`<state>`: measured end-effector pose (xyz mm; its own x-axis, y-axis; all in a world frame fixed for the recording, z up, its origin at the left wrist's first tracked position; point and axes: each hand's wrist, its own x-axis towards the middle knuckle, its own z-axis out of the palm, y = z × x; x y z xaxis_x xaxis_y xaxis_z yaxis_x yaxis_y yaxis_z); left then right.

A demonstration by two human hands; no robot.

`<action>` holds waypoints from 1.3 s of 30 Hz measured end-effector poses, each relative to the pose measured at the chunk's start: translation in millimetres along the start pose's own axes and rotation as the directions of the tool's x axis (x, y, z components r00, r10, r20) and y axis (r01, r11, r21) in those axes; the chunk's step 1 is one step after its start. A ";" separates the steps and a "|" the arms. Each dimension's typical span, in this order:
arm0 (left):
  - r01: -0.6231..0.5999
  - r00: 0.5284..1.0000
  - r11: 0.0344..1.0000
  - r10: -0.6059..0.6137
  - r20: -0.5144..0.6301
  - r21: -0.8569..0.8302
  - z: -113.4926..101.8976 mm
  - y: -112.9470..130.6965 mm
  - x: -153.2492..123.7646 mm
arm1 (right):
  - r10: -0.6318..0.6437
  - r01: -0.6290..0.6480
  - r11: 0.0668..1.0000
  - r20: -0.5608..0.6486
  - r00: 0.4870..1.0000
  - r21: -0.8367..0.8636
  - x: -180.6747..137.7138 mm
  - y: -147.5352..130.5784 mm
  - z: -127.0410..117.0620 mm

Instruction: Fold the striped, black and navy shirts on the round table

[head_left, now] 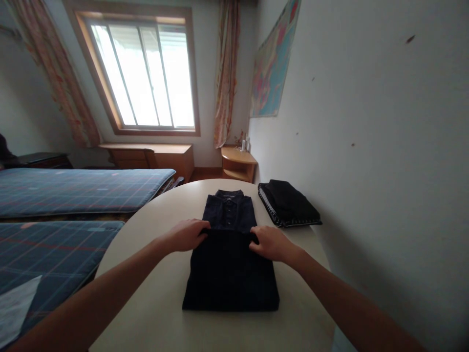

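A dark navy shirt (230,266) lies on a round pale table (157,298), its collar and buttons pointing away from me. Its lower part is folded up over the middle. My left hand (188,234) grips the left corner of that folded edge, fingers curled over the cloth. My right hand (271,243) grips the right corner of the same edge in the same way. Both arms reach in from the near side of the table.
A folded black garment (289,203) lies on the table's far right, by the white wall. Two beds with blue plaid covers (73,188) stand to the left. A wooden desk (154,156) sits under the window, with a small corner shelf (238,164) beside it.
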<state>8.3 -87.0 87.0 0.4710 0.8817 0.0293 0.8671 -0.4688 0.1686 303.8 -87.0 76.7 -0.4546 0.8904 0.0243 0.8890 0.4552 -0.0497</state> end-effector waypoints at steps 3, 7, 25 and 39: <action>0.027 0.997 0.999 -0.026 -0.066 0.018 -13.3 -5.6 19.1 | 0.073 -0.072 0.997 -0.083 0.994 0.009 19.2 11.3 -9.3; 0.114 0.973 0.993 -0.106 -0.206 0.027 -11.7 -14.9 48.2 | 0.120 -0.112 0.992 -0.182 0.976 0.052 49.1 26.3 -10.1; 0.175 0.971 0.985 -0.173 -0.167 -0.003 73.7 -30.1 64.8 | 0.044 -0.014 0.986 -0.179 0.983 0.165 82.8 43.0 63.0; 0.097 0.995 0.995 -0.097 -0.014 -0.009 52.4 12.1 -15.2 | -0.118 0.119 0.992 -0.030 0.993 0.048 5.0 11.3 35.9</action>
<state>20.2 -108.9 37.0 0.3826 0.9235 0.0263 0.9069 -0.3809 0.1800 309.6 -77.5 40.4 -0.5544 0.8301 0.0601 0.8247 0.5577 -0.0944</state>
